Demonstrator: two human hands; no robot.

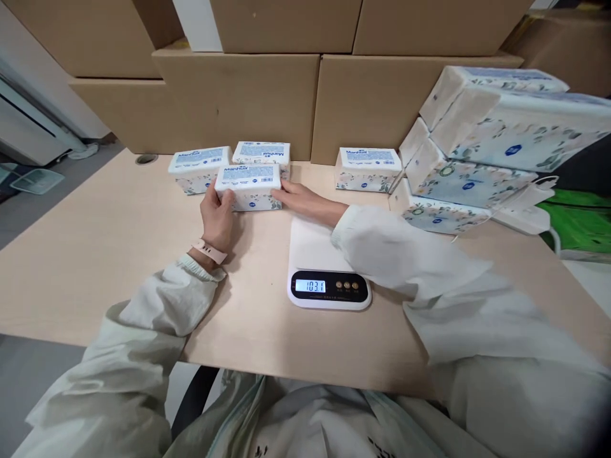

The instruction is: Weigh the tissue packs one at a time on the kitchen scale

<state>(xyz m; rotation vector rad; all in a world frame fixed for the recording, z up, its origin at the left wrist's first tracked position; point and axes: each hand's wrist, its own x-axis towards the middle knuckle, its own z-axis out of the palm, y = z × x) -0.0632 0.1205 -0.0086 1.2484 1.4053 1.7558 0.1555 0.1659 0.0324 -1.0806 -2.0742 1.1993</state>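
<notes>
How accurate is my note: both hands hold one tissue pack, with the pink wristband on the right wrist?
One error: the head view shows the pink wristband on the left wrist. The left hand and right hand do hold one tissue pack.

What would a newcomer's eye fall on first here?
Probably the tall stack of white leaf-patterned packs on the right. Next, the similar pack held between the left hand and right hand, left of centre. Then the lit display of the white scale, just below the picture's middle.
</notes>
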